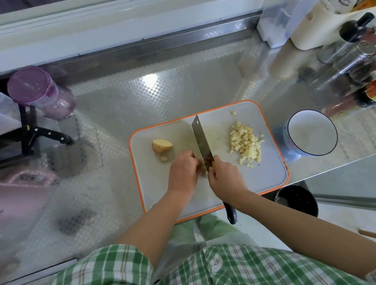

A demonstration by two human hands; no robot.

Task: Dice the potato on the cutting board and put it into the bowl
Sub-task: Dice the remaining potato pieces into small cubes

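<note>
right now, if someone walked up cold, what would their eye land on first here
The cleaver, standing edge-down mid-board, gripped by the right hand, with the left hand curled tight against the blade; what it steadies is hidden. Next, the pale pile of diced potato on the right side of the orange-rimmed cutting board, and the uncut potato half on its left. The white bowl right of the board holds nothing yet.

Bright, soft light; a white glare patch sits on the steel counter (150, 79) toward its far edge. The cutting board (270, 171) is sharp, faintly shadowed. Frame edges bend; left corners smear.
</note>
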